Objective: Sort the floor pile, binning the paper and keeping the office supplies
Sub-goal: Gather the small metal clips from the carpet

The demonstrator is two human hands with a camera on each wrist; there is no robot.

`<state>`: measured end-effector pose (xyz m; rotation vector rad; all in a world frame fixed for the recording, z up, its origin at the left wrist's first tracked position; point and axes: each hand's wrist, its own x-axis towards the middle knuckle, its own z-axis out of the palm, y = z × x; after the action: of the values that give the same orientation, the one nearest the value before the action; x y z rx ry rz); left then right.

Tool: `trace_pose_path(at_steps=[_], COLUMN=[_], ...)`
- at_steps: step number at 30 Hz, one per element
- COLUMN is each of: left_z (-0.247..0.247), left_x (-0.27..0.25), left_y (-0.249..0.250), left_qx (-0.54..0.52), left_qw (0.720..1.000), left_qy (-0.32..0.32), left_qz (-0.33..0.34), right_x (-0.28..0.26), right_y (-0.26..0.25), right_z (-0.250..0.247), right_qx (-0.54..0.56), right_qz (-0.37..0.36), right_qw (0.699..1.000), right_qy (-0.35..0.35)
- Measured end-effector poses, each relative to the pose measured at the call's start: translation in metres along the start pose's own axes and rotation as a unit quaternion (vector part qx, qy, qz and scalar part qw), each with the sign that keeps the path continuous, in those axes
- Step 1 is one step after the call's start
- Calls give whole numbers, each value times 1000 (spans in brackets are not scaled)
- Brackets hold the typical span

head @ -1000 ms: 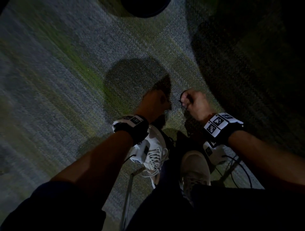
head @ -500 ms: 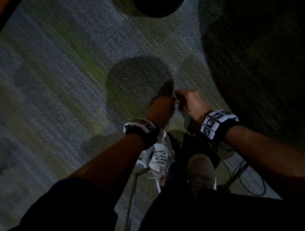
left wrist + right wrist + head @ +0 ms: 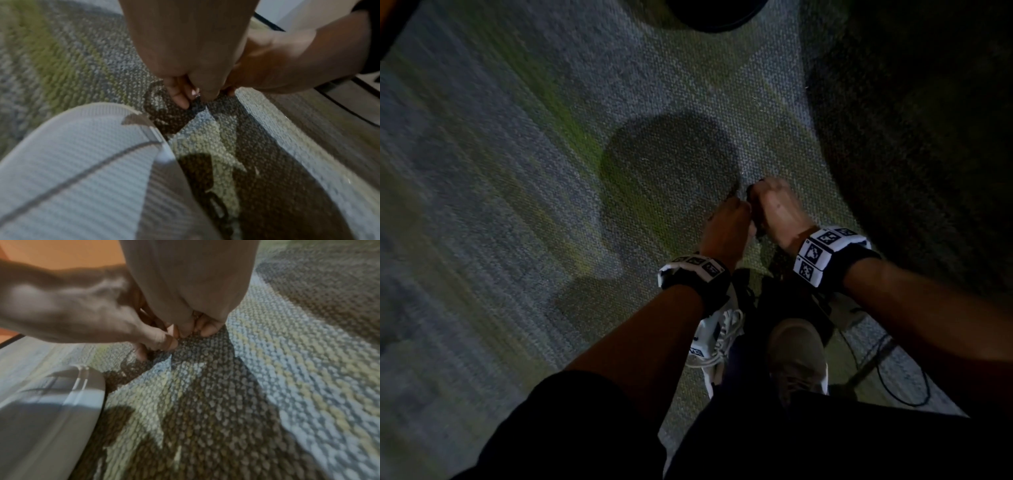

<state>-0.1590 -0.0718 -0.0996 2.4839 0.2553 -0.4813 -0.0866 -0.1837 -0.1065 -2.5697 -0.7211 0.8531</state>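
Note:
Both hands meet low over the grey-green carpet [image 3: 558, 178], just ahead of my shoes. My left hand [image 3: 738, 202] and right hand [image 3: 755, 193] have curled fingers and touch at the fingertips. Between them is a small dark item [image 3: 197, 98] with a metallic glint, pinched by the left hand [image 3: 190, 95]; what it is cannot be made out. In the right wrist view the right hand [image 3: 195, 328] curls its fingertips down at the same spot, against the left hand's fingers [image 3: 162, 339]. No paper shows in any view.
A dark round object [image 3: 717, 15] sits at the top edge of the head view. A white shoe [image 3: 717, 334] and a grey shoe [image 3: 796, 356] stand below the hands. A black cable [image 3: 902, 380] loops on the carpet at lower right. The right side lies in deep shadow.
The two hands have closed the gap between them and now touch at the fingertips. The right hand, which held a small dark loop apart from the left, has come over to it.

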Motion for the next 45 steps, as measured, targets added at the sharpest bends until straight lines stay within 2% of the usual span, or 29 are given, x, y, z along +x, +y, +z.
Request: trace_pose_path(at_steps=[5,8,10,13,15,17,20,22,27,33,36,40,43,45], left_z=[5,14,14,10,13,19,18,14,7,12,12,5,-5,-20], left_x=[6,9,9,4,0,-1,-3,-4,-5,2,4,5,11,13], left_y=[-5,-15,-19,-19,-18,-19,-21,-18,-10,-11,-7,-10,-19,-23], left_qx=[58,35,-3,-2,-9,-18,-37,-32,-13,69,115,107,79,38], left_qw=[997,997,999,999,999,999,998,997,998,995,989,991,996,999], left_qy=[-29,-20,-7,5,11,28,45,45,33,15,-21,-56,-10,-5], left_qz=[39,66,52,44,37,27,34,55,54,65,87,64,43,21], right_x=[-5,-11,-12,-10,-11,-14,-15,-15,-15,-6,-6,-1,4,5], right_y=[6,4,1,2,8,17,26,30,34,29,26,24,26,26], right_z=[3,1,-3,-8,-7,-3,-2,-6,-8,-1,1,3,3,0], right_qx=[25,32,30,29,36,89,189,208,153,60,21,-36,-41,37], right_qz=[-10,-17,-15,-16,-43,-60,-5,22,-34,-121,-125,-118,-114,-82], right_qw=[999,997,998,999,998,992,977,971,983,988,990,992,993,996], right_qy=[42,63,53,25,40,61,102,113,93,76,60,24,-2,19])
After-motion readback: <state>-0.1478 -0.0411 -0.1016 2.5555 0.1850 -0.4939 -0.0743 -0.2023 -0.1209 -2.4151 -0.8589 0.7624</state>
